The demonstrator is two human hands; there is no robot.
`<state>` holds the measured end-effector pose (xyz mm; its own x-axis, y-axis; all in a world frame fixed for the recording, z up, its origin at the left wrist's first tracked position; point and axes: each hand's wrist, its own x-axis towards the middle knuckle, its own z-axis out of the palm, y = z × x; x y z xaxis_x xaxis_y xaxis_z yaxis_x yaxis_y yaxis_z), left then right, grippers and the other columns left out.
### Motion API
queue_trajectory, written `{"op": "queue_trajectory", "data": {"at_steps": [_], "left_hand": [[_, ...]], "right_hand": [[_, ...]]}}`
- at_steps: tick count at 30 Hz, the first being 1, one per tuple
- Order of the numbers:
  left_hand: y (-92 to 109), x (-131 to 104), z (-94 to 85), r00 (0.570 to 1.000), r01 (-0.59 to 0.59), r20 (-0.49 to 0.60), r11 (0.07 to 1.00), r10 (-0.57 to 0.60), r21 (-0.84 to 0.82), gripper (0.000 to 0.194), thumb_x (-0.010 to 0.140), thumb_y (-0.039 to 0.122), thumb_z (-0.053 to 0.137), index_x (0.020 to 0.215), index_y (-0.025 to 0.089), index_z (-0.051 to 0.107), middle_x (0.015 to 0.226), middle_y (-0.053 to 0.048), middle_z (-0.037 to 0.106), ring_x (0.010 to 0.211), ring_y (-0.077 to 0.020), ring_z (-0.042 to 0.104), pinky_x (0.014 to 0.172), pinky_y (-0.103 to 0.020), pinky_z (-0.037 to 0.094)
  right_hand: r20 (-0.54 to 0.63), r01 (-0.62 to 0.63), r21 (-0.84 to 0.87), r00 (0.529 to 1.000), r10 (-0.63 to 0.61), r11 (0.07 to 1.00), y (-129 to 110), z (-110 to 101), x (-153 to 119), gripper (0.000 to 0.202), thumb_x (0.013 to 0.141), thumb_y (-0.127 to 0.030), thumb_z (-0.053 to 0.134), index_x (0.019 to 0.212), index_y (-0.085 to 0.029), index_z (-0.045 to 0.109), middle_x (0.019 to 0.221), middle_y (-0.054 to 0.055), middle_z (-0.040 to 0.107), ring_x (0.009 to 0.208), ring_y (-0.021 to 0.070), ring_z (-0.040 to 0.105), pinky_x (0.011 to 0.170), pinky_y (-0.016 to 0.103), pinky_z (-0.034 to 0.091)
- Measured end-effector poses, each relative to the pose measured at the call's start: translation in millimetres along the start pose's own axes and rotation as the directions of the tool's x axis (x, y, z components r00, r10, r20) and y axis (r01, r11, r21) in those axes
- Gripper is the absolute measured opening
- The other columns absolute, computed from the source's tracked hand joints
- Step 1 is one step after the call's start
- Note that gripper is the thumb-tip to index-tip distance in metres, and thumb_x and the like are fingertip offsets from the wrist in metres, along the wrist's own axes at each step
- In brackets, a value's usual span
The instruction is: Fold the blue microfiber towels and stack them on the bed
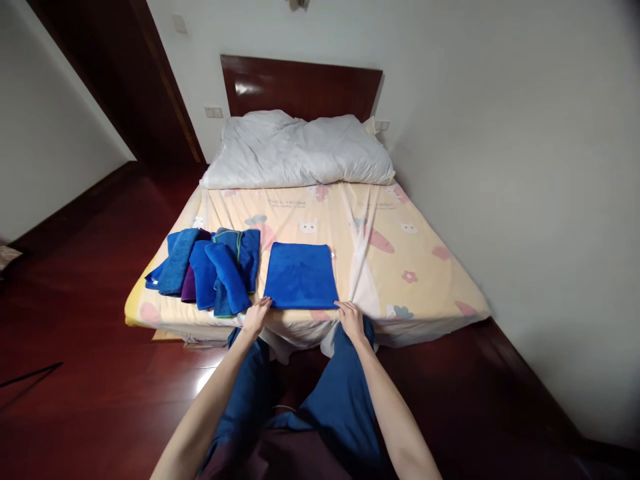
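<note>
A bright blue towel (301, 275) lies flat in a rough square near the bed's front edge. My left hand (257, 316) pinches its near left corner, and my right hand (351, 319) pinches the near right corner. The towel's near edge runs straight between the two hands. Just left of it is a heap of folded towels (206, 270), mostly blue, with a bit of purple and some green edging showing. My fingertips are partly hidden behind the backs of my hands.
The bed (425, 280) has a yellow sheet printed with carrots and rabbits. A white quilt (300, 150) lies bunched against the dark wooden headboard (305, 87). A wall (525, 200) stands to the right, and dark red floor (90, 280) stretches to the left.
</note>
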<state>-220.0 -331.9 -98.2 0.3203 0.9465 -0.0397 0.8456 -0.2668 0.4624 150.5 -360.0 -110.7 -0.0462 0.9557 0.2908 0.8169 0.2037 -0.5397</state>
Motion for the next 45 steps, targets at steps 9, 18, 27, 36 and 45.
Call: {"op": "queue_trajectory", "data": {"at_steps": [9,18,27,36,45], "left_hand": [[-10.4,-2.7,5.3,0.99,0.026,-0.132,0.991,-0.043,-0.128,0.063,0.069,-0.004,0.044,0.119,0.02,0.074,0.123,-0.006,0.073,0.124,-0.0194,0.064,0.114,-0.037,0.049],[-8.5,-1.9,2.7,0.988,0.075,-0.123,0.985,-0.094,-0.154,0.056,0.067,-0.005,0.045,0.106,0.019,0.078,0.121,-0.005,0.074,0.122,-0.0205,0.064,0.113,-0.035,0.049],[-7.3,1.7,1.1,0.983,0.135,-0.106,0.983,-0.148,-0.122,0.034,0.085,0.009,0.05,0.107,0.018,0.075,0.113,-0.008,0.074,0.114,-0.0239,0.064,0.102,-0.031,0.05],[-1.8,1.5,8.1,0.95,0.26,-0.156,0.963,-0.269,-0.074,0.032,0.104,0.041,0.044,0.103,0.018,0.067,0.094,-0.011,0.07,0.1,-0.0249,0.068,0.088,-0.031,0.05],[1.7,15.8,1.4,0.925,0.341,-0.143,0.936,-0.351,-0.091,0.026,0.103,0.042,0.048,0.117,0.026,0.063,0.106,-0.009,0.076,0.099,-0.0239,0.072,0.079,-0.029,0.048]], "right_hand": [[0.075,-0.062,0.025,0.995,0.06,0.998,-2.0,0.7,-3.8,0.059,0.076,0.002,0.049,0.124,-0.022,0.073,0.127,0.007,0.073,0.118,0.0232,0.069,0.107,0.041,0.055],[0.079,-0.102,0.054,0.992,0.097,0.993,1.2,-0.6,-7.9,0.055,0.076,0.004,0.045,0.112,-0.023,0.077,0.129,0.003,0.073,0.119,0.0202,0.069,0.111,0.04,0.052],[0.123,-0.397,0.058,0.913,0.388,0.916,-6.8,-7.5,-2.1,0.032,0.091,-0.02,0.054,0.115,-0.026,0.075,0.104,0.005,0.079,0.091,0.0239,0.075,0.085,0.033,0.057],[0.087,-0.464,0.045,0.884,0.459,0.885,-8.8,-6.0,3.0,0.027,0.099,-0.037,0.055,0.11,-0.022,0.074,0.106,0.01,0.078,0.098,0.0248,0.073,0.082,0.029,0.053],[0.038,-0.485,0.084,0.874,0.484,0.87,-7.0,-1.1,4.9,0.02,0.095,-0.032,0.061,0.104,-0.02,0.075,0.101,0.01,0.079,0.093,0.0233,0.074,0.085,0.03,0.054]]}}
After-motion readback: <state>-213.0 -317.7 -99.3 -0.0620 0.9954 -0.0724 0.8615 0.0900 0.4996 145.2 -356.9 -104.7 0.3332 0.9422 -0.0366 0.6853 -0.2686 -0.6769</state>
